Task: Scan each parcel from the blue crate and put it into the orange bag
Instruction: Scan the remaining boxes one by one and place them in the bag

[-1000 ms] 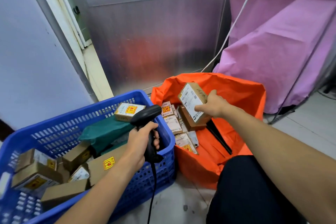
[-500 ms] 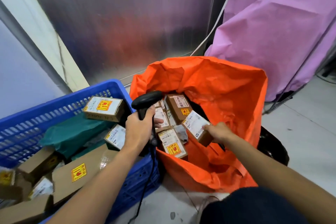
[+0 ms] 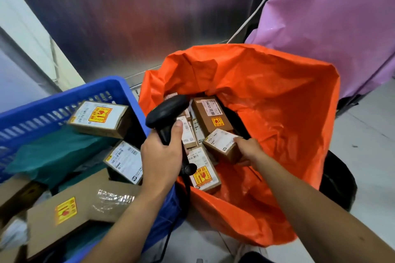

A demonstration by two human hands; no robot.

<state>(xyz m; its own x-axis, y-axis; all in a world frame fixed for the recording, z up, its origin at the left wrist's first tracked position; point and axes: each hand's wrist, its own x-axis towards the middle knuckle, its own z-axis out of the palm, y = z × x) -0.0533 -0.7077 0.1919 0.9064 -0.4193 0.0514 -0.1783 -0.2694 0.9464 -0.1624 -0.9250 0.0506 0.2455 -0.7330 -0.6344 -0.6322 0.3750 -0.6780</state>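
While in bag (image 3: pixel 277 113), hand (image 3: pixel 249 148) round parcel (image 3: pixel 222 145)

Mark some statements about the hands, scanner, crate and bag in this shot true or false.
1. The left hand grips the black barcode scanner. True.
2. The right hand is empty. False: it holds a small cardboard parcel inside the orange bag.
3. The blue crate is empty. False: labelled boxes and a green soft package lie in it.
4. Other parcels already lie in the orange bag. True.
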